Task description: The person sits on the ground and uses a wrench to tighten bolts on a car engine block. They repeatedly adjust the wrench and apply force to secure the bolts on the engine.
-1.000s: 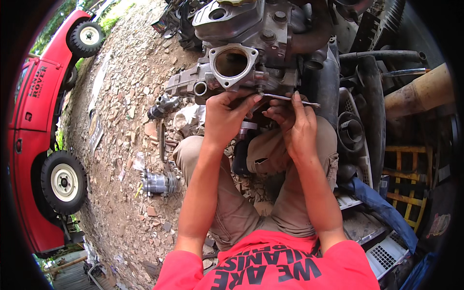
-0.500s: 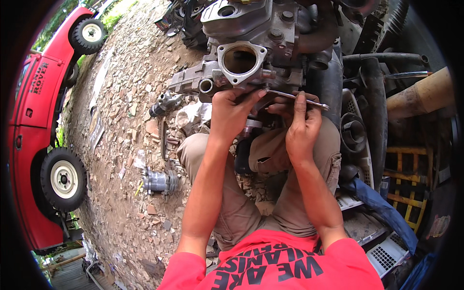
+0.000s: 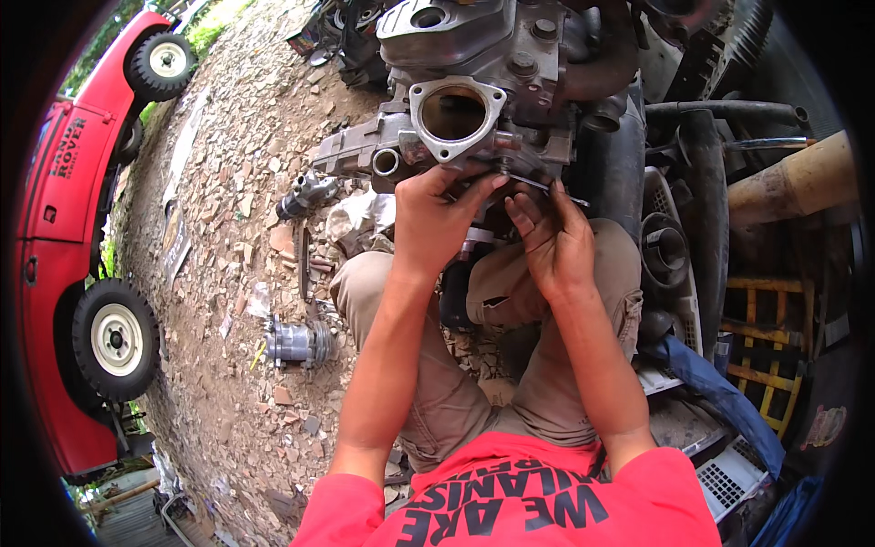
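Observation:
A grey metal engine assembly [image 3: 515,73] stands in front of me, with a three-bolt round flange [image 3: 454,146] facing up. Just below that flange a slim silver wrench [image 3: 529,181] lies crosswise at a fitting on the engine's underside. My left hand [image 3: 437,219] grips around the wrench's head end, its fingertips partly hidden under the engine. My right hand [image 3: 558,244] has its index finger and thumb at the wrench's handle, the other fingers curled loosely beneath, palm partly turned up. My bent knees are under both hands.
At left are stony ground [image 3: 228,310], a red off-road vehicle [image 3: 68,237], a silver cylindrical compressor [image 3: 292,342] and a metal fitting [image 3: 299,199]. At right are black hoses [image 3: 702,237], a bamboo pole [image 3: 788,178], a yellow rack [image 3: 766,356] and blue sheeting [image 3: 720,392].
My right hand has turned, showing more palm, with fingers lower than half a second ago. The wrench handle is more covered by it. My left hand stays near the wrench head.

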Motion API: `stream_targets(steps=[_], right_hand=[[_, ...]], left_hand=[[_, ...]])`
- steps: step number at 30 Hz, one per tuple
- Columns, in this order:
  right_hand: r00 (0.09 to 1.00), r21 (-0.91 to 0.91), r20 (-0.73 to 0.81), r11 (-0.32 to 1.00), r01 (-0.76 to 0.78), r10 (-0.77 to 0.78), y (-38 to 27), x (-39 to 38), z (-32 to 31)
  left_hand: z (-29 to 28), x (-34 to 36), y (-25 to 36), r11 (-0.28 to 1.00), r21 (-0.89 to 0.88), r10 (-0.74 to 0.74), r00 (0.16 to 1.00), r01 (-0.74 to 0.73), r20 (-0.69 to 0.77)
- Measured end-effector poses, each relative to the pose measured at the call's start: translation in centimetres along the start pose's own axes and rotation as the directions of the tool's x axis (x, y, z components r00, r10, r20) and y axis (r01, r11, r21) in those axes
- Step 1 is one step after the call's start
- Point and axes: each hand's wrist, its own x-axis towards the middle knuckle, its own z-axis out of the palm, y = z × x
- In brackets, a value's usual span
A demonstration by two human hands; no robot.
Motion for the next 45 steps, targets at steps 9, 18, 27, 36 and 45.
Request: stream_targets(steps=[9, 18, 27, 36, 45], right_hand=[[0.947, -0.369, 0.163, 0.873, 0.319, -0.277, -0.6, -0.5, 1.5], [0.874, -0.666, 0.336, 0.568, 0.484, -0.351, -1.2, -1.9, 2.1], [0.995, -0.036, 0.041, 0.995, -0.089, 0.09, -0.9, -0.1, 0.2], [0.994, -0.011, 0.089, 0.998, -0.06, 0.061, 0.0, 0.5, -0.8], [0.993, 0.114, -0.039, 0.987, -0.11, 0.115, 1.1, 0.1, -0.3]], left_hand=[[0.1, 0.1, -0.4, 0.998, 0.067, 0.004, 1.0, -0.002, -0.025], [-0.6, 0.2, -0.2, 0.984, -0.073, -0.15, 0.98, 0.16, 0.128], [0.3, -0.1, -0.4, 1.0, 0.017, 0.024, 0.999, -0.023, -0.027], [0.4, -0.1, -0.4, 0.981, 0.14, 0.143, 0.988, -0.135, -0.049], [0.0, -0.3, -0.1, 0.99, 0.121, 0.083, 0.995, -0.076, -0.047]])
